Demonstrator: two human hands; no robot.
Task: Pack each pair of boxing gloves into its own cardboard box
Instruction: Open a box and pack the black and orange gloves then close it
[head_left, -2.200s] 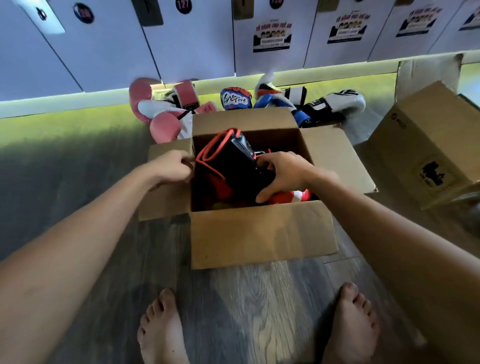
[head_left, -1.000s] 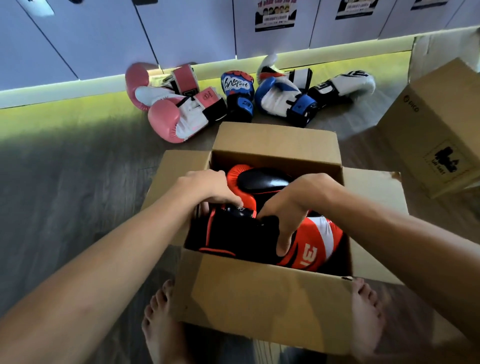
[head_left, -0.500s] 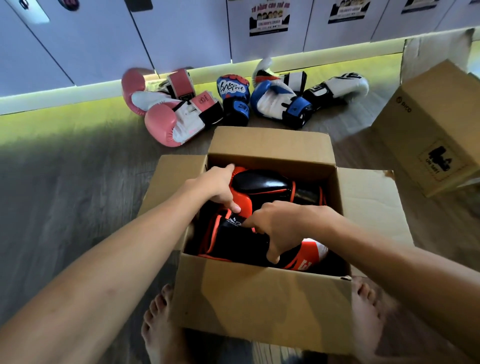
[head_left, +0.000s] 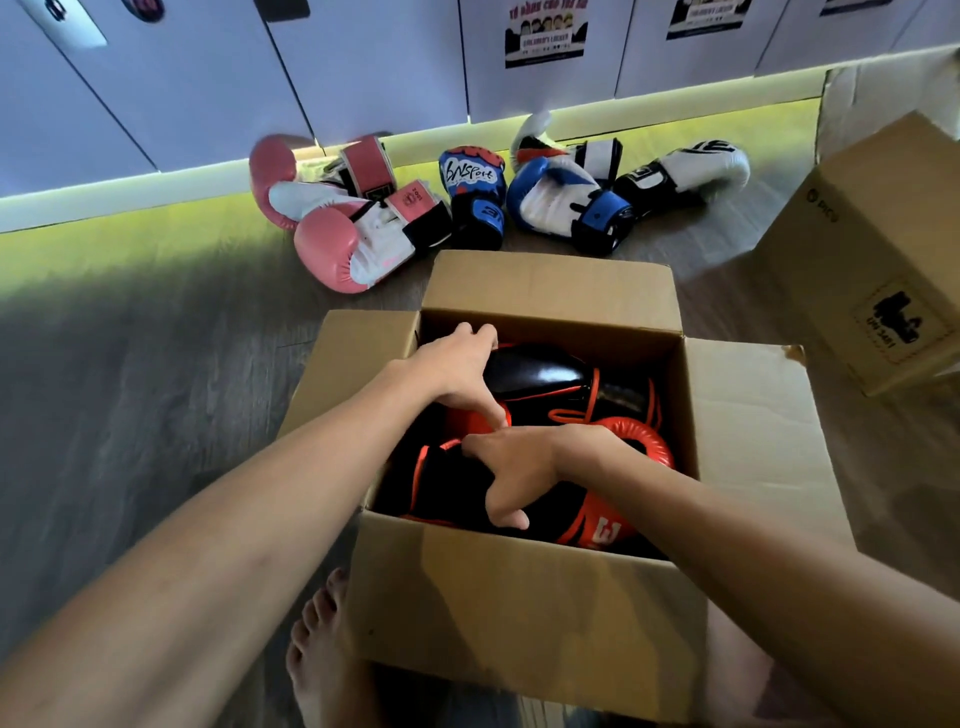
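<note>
An open cardboard box stands on the floor in front of me. Inside lie two red-and-black boxing gloves, the far glove at the back and the near glove at the front. My left hand lies over the left end of the far glove with its fingers curled down round it. My right hand presses flat on the near glove's black cuff, thumb spread toward the front wall. Beyond the box lie a pink pair, a blue pair and a white-and-black glove.
A second cardboard box stands at the right, tilted, close to the open box's right flap. Lockers line the back wall above a lit strip. My bare left foot is beside the box's front left corner.
The near glove has been turned and pushed lower into the box. My left hand slid toward the back left corner, and my right hand moved left along the near glove.
</note>
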